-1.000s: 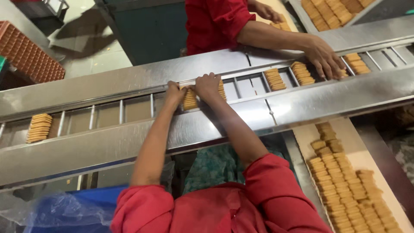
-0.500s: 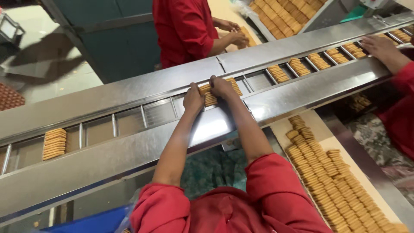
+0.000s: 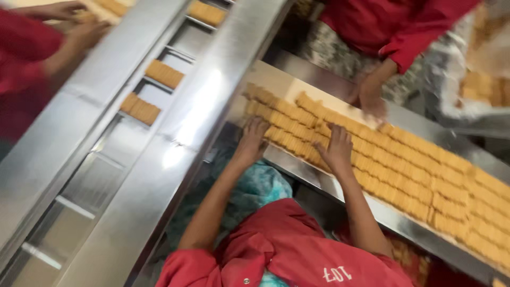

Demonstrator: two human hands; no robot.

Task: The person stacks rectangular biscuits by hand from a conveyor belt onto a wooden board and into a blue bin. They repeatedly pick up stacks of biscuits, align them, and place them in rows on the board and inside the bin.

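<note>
**Both hands on the biscuit rows**

The left hand (image 3: 254,135) and right hand (image 3: 337,149) lay spread, fingers open, on the rows of biscuits (image 3: 404,170) on the tray (image 3: 276,85) at the right; neither had closed on a stack. To lift one cleanly, I judged the palms should press inward from both ends. The biscuits looked thin, tan, ridged and brittle. At the left, the steel conveyor (image 3: 202,111), smooth and shiny, carried small stacks (image 3: 164,74) in pockets. Another person's hand (image 3: 369,101) reached in from the far side

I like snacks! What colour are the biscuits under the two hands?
Golden brown. The biscuits lie in long rows on the tray, seen from the head camera.
</note>
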